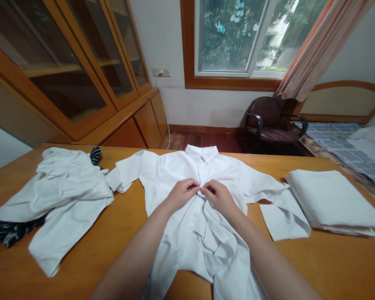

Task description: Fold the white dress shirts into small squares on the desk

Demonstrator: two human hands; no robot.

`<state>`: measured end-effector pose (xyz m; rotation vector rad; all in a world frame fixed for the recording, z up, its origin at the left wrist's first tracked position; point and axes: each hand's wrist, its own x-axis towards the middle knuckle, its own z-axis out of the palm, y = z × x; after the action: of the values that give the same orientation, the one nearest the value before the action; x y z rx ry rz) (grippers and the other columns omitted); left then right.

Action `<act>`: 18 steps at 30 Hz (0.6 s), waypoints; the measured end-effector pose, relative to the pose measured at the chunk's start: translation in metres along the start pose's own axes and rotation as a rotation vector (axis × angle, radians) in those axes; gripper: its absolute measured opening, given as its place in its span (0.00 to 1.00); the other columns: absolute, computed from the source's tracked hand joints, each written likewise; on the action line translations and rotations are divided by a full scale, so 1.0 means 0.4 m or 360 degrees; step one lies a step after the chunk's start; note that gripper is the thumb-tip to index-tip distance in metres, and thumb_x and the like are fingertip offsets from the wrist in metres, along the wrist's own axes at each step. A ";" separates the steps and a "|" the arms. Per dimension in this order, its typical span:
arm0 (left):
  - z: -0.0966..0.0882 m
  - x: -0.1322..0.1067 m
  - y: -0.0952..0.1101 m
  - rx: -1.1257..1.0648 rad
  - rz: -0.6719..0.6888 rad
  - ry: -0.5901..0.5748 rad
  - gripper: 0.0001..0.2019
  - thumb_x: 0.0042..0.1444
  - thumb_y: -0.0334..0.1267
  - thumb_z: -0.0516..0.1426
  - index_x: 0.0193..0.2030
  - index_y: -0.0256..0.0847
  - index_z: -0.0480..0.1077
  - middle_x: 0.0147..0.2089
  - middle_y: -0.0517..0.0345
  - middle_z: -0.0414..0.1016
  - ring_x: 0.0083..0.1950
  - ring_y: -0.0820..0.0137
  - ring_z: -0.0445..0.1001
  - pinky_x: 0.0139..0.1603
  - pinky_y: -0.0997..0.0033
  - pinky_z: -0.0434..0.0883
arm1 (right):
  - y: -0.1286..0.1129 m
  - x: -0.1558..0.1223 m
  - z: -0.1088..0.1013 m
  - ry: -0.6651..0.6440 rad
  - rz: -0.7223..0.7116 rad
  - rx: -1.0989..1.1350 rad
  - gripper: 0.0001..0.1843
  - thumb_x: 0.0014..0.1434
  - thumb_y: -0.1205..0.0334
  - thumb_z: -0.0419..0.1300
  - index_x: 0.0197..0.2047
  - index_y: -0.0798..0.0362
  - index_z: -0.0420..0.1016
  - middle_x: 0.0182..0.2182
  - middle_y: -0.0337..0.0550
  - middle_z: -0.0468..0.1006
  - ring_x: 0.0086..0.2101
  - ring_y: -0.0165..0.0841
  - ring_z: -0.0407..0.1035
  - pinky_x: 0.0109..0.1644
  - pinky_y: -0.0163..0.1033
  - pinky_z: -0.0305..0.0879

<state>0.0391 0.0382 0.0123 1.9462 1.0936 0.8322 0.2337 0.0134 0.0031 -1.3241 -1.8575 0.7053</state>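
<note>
A white collared shirt [175,175] lies spread face up on the wooden table [118,233], collar away from me and sleeves out to both sides. My left hand [181,193] and my right hand [218,195] meet at the shirt's front placket, just below the collar. Both hands have their fingers pinched on the fabric edges there, close to a button. The lower part of the shirt is rumpled between my forearms.
A heap of white garments [65,191] with a dark striped piece [6,231] lies at the left. A stack of folded white shirts [331,200] sits at the right. Beyond the table are a wooden glass-door cabinet [81,71], a chair [268,118], a window and a bed.
</note>
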 end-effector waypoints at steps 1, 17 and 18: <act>0.000 0.000 0.000 0.0001 -0.0001 -0.0003 0.07 0.61 0.39 0.57 0.37 0.41 0.75 0.36 0.59 0.78 0.38 0.69 0.75 0.40 0.71 0.69 | 0.001 0.000 0.000 -0.0006 0.0006 -0.0009 0.05 0.62 0.62 0.62 0.33 0.50 0.75 0.29 0.38 0.76 0.32 0.33 0.70 0.38 0.36 0.62; 0.002 0.001 0.004 0.0140 0.0022 -0.0017 0.08 0.62 0.39 0.56 0.34 0.40 0.73 0.35 0.59 0.76 0.36 0.69 0.73 0.38 0.71 0.67 | -0.004 0.000 -0.004 -0.0029 0.0024 -0.0014 0.05 0.62 0.65 0.60 0.33 0.50 0.74 0.30 0.39 0.76 0.33 0.34 0.70 0.38 0.37 0.62; 0.002 0.001 0.005 0.0141 0.0023 -0.0017 0.08 0.62 0.39 0.55 0.34 0.40 0.73 0.35 0.59 0.76 0.36 0.69 0.73 0.38 0.71 0.67 | -0.005 0.000 -0.004 -0.0025 0.0029 -0.0012 0.05 0.62 0.65 0.60 0.33 0.51 0.74 0.30 0.39 0.76 0.33 0.34 0.70 0.38 0.37 0.62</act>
<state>0.0406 0.0377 0.0137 2.0313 1.1285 0.7920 0.2339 0.0128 0.0055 -1.3451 -1.8645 0.7209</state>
